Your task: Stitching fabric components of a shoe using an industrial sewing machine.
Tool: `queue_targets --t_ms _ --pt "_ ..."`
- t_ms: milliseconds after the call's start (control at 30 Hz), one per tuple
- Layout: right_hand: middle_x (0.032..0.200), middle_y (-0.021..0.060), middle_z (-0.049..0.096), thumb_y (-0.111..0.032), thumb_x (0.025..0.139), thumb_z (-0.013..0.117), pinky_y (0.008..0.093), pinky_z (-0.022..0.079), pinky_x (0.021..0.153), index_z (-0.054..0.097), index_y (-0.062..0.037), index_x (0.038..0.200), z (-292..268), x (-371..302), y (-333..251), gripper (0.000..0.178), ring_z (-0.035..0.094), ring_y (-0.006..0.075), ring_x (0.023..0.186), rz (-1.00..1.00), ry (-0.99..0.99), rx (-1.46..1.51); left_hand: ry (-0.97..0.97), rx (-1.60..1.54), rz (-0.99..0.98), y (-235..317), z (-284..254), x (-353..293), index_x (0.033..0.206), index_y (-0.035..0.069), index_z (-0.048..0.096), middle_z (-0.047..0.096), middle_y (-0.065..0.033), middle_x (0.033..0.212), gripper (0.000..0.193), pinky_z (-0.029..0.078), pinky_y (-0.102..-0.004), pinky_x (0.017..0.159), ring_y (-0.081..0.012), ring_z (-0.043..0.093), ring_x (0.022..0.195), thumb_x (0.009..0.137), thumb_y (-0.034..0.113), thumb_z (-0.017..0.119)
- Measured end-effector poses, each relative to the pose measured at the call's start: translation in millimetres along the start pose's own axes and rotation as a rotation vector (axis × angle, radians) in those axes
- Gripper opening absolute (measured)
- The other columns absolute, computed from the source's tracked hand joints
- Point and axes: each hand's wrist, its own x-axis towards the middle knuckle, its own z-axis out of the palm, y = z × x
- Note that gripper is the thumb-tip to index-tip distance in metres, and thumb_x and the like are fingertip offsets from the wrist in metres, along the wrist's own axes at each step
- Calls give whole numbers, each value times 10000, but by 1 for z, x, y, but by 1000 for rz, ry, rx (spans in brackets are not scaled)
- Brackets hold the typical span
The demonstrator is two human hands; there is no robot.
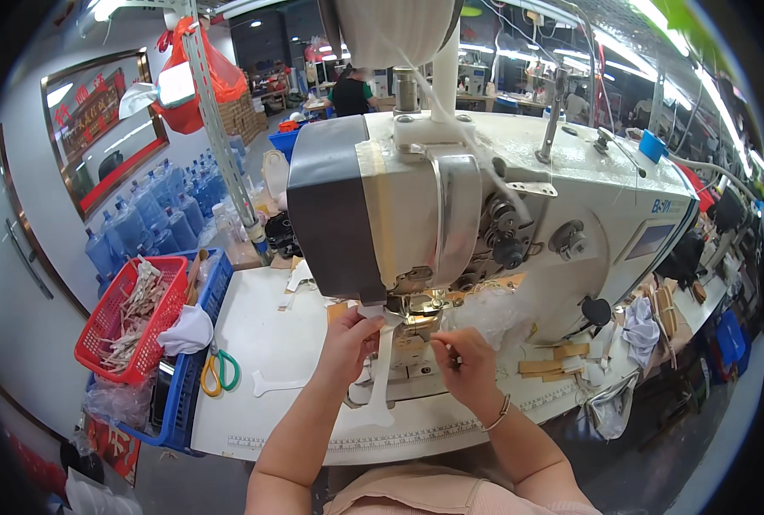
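One white strip (382,373), pinched in left fingers (367,328), points lengthwise toward the measuring tape (425,434); right fingers (461,345) curl closed.

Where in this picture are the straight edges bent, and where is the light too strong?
Head view: the door at left looks bowed and the corners fade to black; same view: ceiling lights at upper right burn out white, the framed panel shows reflections, and the sewing machine has highlights on its metal parts.

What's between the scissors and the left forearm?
In the head view: a flat white cutout lying on the white tabletop, partly hidden by the left forearm.
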Motion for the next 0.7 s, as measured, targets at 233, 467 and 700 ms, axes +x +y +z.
queue_targets --t_ms 233,467,700 --pt "641 49 582 -112 822 657 269 408 522 652 -18 826 7 1 -13 95 503 132 556 290 -315 266 25 -32 1 -2 3 -5 895 43 572 572 -13 728 91 421 -228 540 -82 512 599 820 70 616" --pt "703 -7 624 -147 861 637 203 421 535 649 11 879 -1 0 -7 159 509 28 609 643 -528 534 15 -132 17 -23 10 -24 924 39 567 596 -33 751 101 468 -250 588 -112 560 628 846 93 603" --pt "728 11 627 -138 872 620 192 461 595 636 1 888 -20 24 20 141 595 68 668 771 -677 645 69 -103 93 -37 19 -26 928 62 574 594 -6 739 133 411 -215 524 -75 529 574 842 128 652"
